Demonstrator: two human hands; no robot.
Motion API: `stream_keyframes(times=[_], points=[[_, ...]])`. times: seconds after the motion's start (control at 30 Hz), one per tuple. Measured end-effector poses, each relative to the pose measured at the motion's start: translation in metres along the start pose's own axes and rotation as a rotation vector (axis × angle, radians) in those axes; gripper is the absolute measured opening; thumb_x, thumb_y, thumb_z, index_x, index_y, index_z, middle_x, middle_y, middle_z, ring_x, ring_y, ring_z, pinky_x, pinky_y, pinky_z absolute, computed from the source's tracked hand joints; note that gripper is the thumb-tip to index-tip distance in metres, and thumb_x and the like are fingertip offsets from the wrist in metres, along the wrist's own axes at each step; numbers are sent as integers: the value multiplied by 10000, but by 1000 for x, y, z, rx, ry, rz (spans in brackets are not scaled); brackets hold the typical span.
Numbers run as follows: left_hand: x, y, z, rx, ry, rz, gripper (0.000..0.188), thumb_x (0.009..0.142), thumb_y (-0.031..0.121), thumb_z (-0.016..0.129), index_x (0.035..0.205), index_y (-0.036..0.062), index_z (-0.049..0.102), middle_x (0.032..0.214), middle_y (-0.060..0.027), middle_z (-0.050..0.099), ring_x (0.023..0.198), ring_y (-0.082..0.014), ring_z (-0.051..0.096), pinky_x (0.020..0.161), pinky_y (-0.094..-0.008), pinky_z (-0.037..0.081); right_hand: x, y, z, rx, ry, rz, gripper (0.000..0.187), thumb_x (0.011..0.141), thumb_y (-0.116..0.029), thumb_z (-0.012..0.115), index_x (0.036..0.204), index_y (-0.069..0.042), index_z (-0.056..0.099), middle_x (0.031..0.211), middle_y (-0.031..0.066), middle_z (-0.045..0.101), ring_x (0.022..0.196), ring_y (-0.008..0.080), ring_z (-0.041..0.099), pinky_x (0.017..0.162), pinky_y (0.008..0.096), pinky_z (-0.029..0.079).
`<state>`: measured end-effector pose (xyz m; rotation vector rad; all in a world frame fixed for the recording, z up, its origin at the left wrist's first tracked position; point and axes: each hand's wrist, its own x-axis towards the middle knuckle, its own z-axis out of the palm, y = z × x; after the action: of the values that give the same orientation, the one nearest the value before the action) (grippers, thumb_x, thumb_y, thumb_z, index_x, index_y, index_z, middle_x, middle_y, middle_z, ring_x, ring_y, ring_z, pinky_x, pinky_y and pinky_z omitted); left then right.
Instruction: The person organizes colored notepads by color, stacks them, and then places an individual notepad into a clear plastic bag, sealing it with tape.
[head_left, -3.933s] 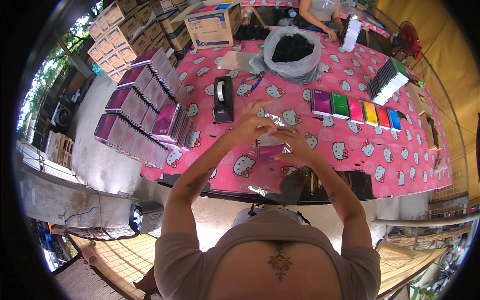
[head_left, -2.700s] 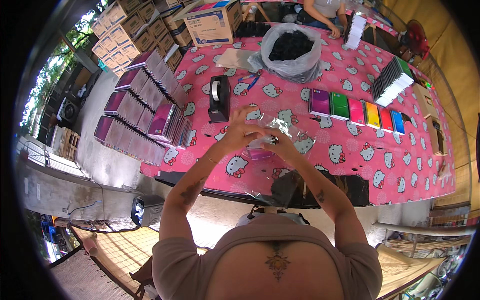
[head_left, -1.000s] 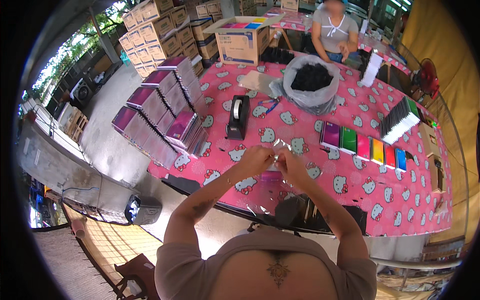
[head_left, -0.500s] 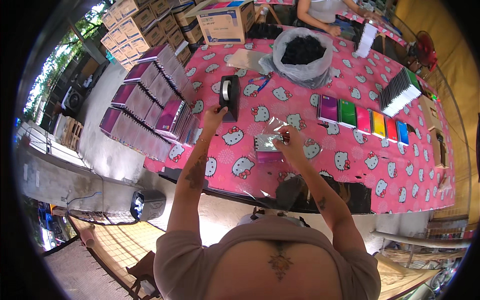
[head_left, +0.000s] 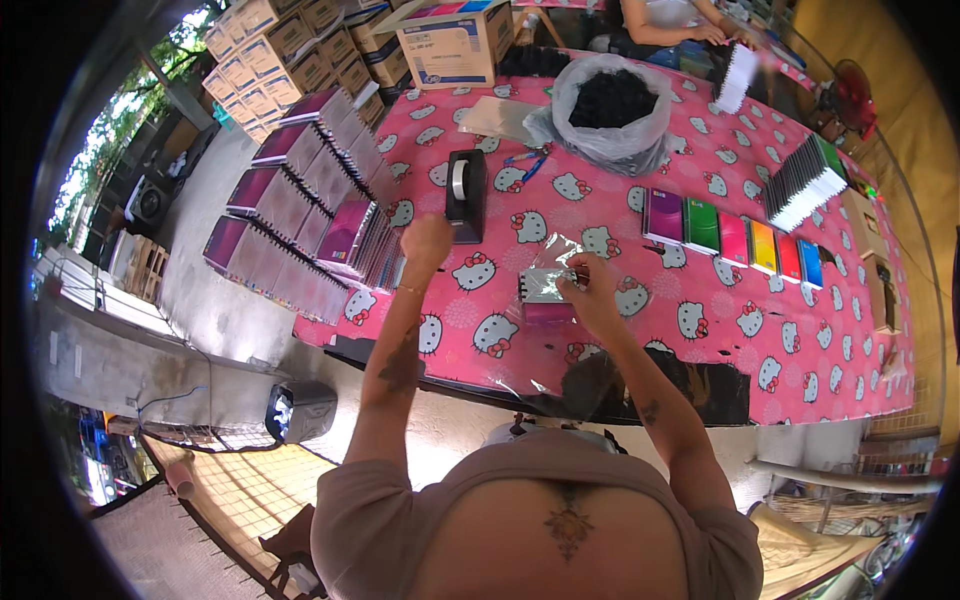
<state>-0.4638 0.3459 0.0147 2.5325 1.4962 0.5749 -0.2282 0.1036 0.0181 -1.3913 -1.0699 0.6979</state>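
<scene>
A small spiral notebook (head_left: 548,312) with a purple and whitish face lies in front of me, inside a clear plastic sleeve (head_left: 562,247) that spreads past it on the table. My right hand (head_left: 594,287) pinches the sleeve at the notebook's upper right edge. Just beside the near end of a black tape dispenser (head_left: 466,215) is my left hand (head_left: 428,240), its fingers curled closed. Whatever those fingers hold, if anything, is hidden. The dispenser carries a pale tape roll (head_left: 458,181) and stands upright on the table.
Stacked purple spiral notebooks (head_left: 345,235) stand at the left. A row of coloured notebooks (head_left: 733,240) and a notebook stack (head_left: 803,185) lie right. Beyond are a plastic bag of black material (head_left: 612,100), pens (head_left: 533,165) and a carton (head_left: 450,50). Another person (head_left: 680,25) works at the far side.
My left hand has come away from the tape dispenser, slightly left and toward me. My right hand stays at the sleeved notebook. The other person's hands have moved to the far notebook stack.
</scene>
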Motion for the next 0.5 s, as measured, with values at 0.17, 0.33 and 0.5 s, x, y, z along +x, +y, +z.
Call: stream_keyframes(times=[0.17,0.33,0.5], points=[[-9,161,-76,-321,-544,790,247,775,350,730,750,105,712,742,-134,692,710,-294,696,657,-416,517,1,9,-2,15,29,8,360,829,-54,737,1127,-47,537,1058,58,505,961,157,545,836,308,465],[30,162,-29,-51,-663,879,306,747,364,763,851,79,725,757,-79,698,686,-227,660,649,-365,479,4,23,-9,123,-10,-10,378,835,-47,744,1146,-58,529,985,26,503,886,131,499,794,292,452],[13,94,54,-856,-1268,371,350,819,408,729,926,75,726,726,35,570,657,-113,498,599,-290,415,-5,8,3,258,-100,95,379,839,0,709,1161,-58,517,945,0,504,852,91,472,732,259,427]])
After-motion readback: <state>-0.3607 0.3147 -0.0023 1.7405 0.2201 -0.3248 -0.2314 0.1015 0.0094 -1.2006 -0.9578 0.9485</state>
